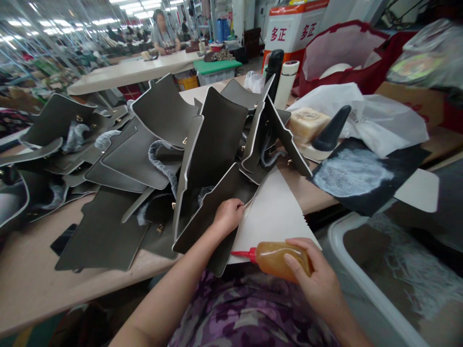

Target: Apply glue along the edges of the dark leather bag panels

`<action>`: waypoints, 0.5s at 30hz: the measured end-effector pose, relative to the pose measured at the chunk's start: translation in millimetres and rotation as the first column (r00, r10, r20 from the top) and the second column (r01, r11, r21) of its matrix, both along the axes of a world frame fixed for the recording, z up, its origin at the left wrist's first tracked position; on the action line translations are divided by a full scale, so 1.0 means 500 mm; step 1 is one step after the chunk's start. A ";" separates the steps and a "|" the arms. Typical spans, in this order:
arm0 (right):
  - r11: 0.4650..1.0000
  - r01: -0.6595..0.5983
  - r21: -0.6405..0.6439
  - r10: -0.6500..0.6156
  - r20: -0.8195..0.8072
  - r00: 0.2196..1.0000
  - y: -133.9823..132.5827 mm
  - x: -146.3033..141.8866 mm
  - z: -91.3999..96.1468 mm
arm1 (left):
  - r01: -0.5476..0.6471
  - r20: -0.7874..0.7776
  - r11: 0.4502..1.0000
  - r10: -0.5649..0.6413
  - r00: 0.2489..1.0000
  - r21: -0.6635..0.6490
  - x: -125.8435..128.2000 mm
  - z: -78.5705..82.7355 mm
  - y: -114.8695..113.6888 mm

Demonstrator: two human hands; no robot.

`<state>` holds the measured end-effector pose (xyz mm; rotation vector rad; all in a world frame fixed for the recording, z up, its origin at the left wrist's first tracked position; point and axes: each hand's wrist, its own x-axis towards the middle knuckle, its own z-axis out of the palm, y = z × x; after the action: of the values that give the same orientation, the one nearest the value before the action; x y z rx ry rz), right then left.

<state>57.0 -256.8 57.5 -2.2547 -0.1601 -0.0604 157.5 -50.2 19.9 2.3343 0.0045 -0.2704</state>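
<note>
— At the tabletop's near edge, what are the hands doing?
— Left hand [228,215] has its fingers curled, pinching the rim of a dark leather panel [206,217] that overhangs the edge. Right hand [314,279], off the table over the lap, has its fingers wrapped around an amber glue bottle [278,259], red nozzle pointing left.
— Any open room?
— Bare wood at the near left corner; a pile of leather pieces [119,159] crowds the middle; a white sheet [271,217] lies beside the panel.
</note>
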 end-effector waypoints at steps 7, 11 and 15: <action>0.994 0.084 0.070 -0.070 -0.189 0.979 -0.005 -0.013 -0.004 | 0.002 0.001 1.000 -0.002 1.000 0.009 -0.003 0.002 -0.001; 0.918 0.269 0.293 -0.105 -0.473 0.875 -0.027 0.004 -0.012 | 0.016 0.031 0.999 -0.016 0.999 0.028 -0.007 -0.001 0.001; 0.522 0.596 0.609 -0.019 -0.691 0.723 -0.049 0.039 -0.009 | 0.094 0.104 0.995 -0.095 0.990 0.013 -0.016 -0.003 0.009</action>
<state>76.5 -281.2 53.2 -1.2154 0.5784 0.3471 149.7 -45.8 18.5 2.3573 -0.1571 -0.1956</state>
